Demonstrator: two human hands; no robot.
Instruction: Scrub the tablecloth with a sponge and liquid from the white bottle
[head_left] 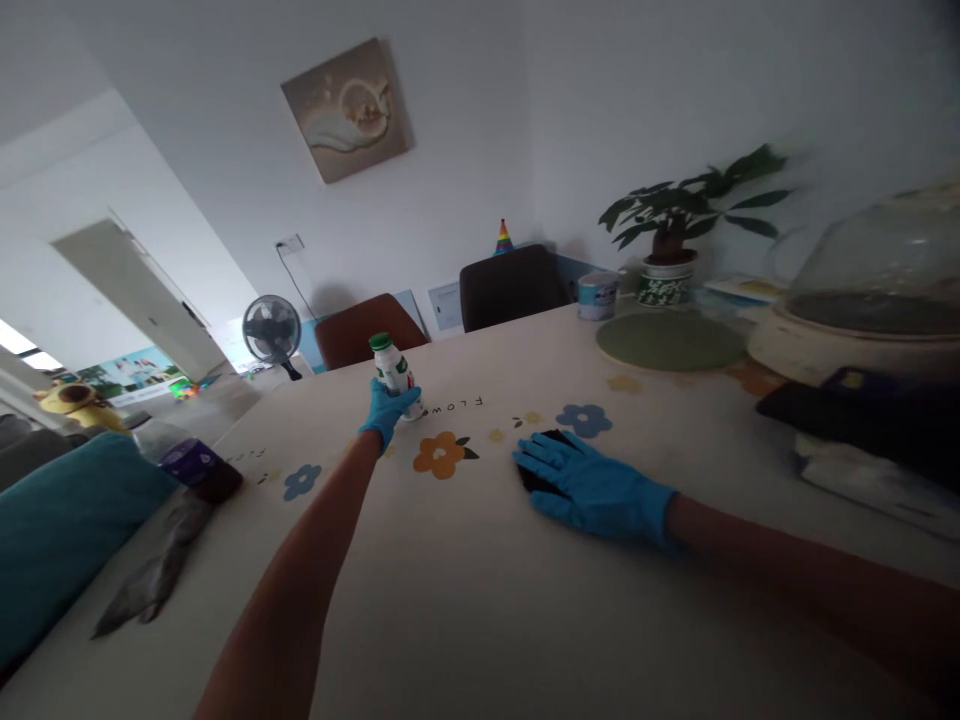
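Both my hands wear blue gloves. My left hand [387, 410] reaches far across the table and grips a small white bottle with a green cap [394, 372], tilted slightly, its base near the tabletop. My right hand [592, 485] lies flat with fingers spread on a small black object [534, 474], mostly hidden under the fingers. Both are on a cream tablecloth with flower prints [450, 560].
A plastic bottle with a purple label [187, 460] lies at the left edge beside a grey wrapper [154, 580]. On the right stand a domed appliance [870, 300], a green mat [671, 342], a tin [597, 296] and a potted plant [675, 230]. Chairs [510, 285] line the far side.
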